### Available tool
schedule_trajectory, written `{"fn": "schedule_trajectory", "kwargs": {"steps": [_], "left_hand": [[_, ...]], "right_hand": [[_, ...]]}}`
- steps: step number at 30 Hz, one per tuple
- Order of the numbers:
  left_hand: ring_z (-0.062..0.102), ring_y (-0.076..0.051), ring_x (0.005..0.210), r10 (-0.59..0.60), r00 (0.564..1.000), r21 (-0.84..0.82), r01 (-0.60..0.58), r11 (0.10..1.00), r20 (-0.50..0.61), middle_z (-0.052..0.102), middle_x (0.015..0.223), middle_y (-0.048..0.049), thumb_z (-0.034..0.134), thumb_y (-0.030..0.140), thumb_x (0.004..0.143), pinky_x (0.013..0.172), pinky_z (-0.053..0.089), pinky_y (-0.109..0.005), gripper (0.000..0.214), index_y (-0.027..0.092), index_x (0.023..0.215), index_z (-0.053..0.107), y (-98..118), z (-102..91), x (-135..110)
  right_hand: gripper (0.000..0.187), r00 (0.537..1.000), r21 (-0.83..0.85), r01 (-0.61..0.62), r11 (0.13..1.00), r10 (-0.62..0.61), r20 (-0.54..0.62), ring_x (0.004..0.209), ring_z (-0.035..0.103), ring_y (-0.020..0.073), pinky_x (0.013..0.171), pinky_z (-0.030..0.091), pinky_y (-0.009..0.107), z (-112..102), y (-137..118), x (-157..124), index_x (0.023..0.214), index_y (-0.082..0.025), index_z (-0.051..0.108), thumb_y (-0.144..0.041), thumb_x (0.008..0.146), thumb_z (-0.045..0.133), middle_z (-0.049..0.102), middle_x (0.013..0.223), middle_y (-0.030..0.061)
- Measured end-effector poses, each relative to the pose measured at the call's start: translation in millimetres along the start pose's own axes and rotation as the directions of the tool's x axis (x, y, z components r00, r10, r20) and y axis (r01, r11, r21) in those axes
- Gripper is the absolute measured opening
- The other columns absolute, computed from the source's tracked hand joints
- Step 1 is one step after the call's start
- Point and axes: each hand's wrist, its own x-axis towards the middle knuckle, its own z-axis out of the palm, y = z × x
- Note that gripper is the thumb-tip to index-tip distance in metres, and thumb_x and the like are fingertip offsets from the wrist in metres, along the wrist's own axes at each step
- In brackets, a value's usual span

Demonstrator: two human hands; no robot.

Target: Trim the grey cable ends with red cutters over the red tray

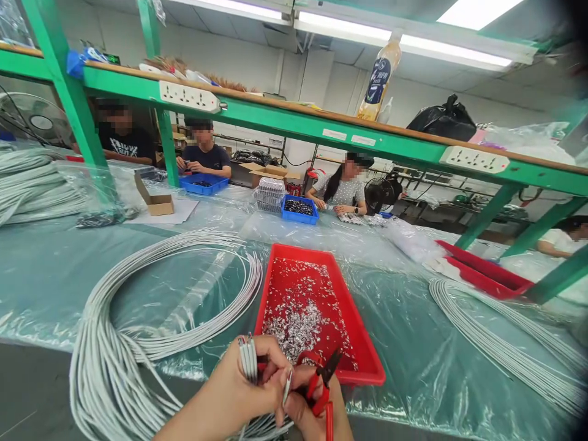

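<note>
My left hand (250, 386) is closed around several light grey cables (248, 361), whose cut ends show coloured wires. One cable end (288, 387) sticks out between its thumb and fingers. Close beside it, my right hand (316, 404) is wrapped around red-handled cutters (325, 383), their dark jaws pointing up and right. The fingers of both hands meet near that single cable end. Just beyond them lies a red tray (367, 349) holding many small shiny metal pieces (298, 327). A big coil of grey cable (105, 343) hangs over the table edge at the left.
Another cable coil (496, 343) lies at the right, near a second red tray (487, 272). A green shelf frame (285, 119) crosses above the plastic-covered table (184, 294). Across it, several people sit near blue trays (299, 214). A small open cardboard box (158, 205) stands at left.
</note>
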Motion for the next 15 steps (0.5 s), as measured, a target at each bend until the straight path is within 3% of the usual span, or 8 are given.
{"fn": "schedule_trajectory", "kwargs": {"steps": [2,4,8,10,13,15], "left_hand": [[0.044,-0.009,0.048,0.057,0.998,0.085,-0.056,0.995,0.001,0.043,0.056,0.0027,0.055,0.027,0.073,0.046,0.030,-0.021,0.016,0.014,0.064,0.052,-2.0,-4.6,6.6],[0.038,-0.009,0.053,0.128,0.990,0.189,-0.114,0.975,-0.063,0.044,0.057,0.0023,0.055,0.023,0.074,0.050,0.029,-0.021,0.014,0.013,0.064,0.056,-3.6,-7.4,17.1],[0.033,-0.010,0.055,0.134,0.982,0.153,-0.112,0.982,-0.136,0.043,0.055,0.0033,0.057,0.032,0.077,0.052,0.026,-0.022,0.025,0.013,0.061,0.055,-10.1,-5.2,47.3],[0.035,-0.009,0.056,0.106,0.982,0.066,-0.097,0.993,-0.156,0.045,0.061,0.0031,0.058,0.033,0.077,0.052,0.027,-0.022,0.020,0.013,0.080,0.061,-16.2,-1.5,61.3],[0.030,-0.008,0.049,-0.004,0.991,-0.127,-0.012,0.992,-0.131,0.037,0.064,0.0058,0.055,0.036,0.078,0.046,0.023,-0.020,0.047,0.013,0.118,0.047,-25.5,2.4,68.9],[0.030,-0.007,0.050,-0.056,0.994,-0.234,0.032,0.972,-0.095,0.032,0.062,0.0063,0.054,0.039,0.079,0.046,0.024,-0.019,0.050,0.010,0.118,0.046,-29.1,2.7,63.2]], "right_hand": [[0.045,0.986,0.066,-0.111,0.992,0.101,0.132,0.048,0.058,0.0170,0.051,0.046,0.029,-0.3,-0.8,-1.6,0.070,-0.019,0.051,-0.061,0.065,0.066,0.058,0.053,0.0000],[0.047,0.973,0.091,-0.158,0.983,0.140,0.181,0.045,0.057,0.0162,0.048,0.045,0.028,-0.4,-2.3,-2.0,0.070,-0.018,0.052,-0.062,0.063,0.066,0.059,0.054,0.0007],[0.038,0.995,-0.024,-0.034,0.999,0.032,-0.092,0.056,0.060,0.0173,0.057,0.048,0.029,-2.2,-7.8,0.6,0.073,-0.016,0.056,-0.052,0.068,0.068,0.063,0.063,0.0047],[0.034,0.980,-0.103,-0.030,0.994,0.009,-0.197,0.057,0.060,0.0176,0.059,0.048,0.028,-7.1,-9.1,0.7,0.070,-0.016,0.058,-0.048,0.069,0.068,0.063,0.061,0.0051],[0.036,0.971,-0.185,-0.069,0.980,0.023,-0.238,0.056,0.059,0.0182,0.057,0.048,0.027,-25.0,-5.4,-6.1,0.065,-0.015,0.060,-0.050,0.070,0.067,0.064,0.059,0.0063],[0.039,0.965,-0.240,-0.098,0.966,0.034,-0.259,0.059,0.061,0.0197,0.059,0.049,0.027,-45.6,0.1,-15.7,0.066,-0.015,0.063,-0.054,0.067,0.067,0.066,0.063,0.0077]]}}
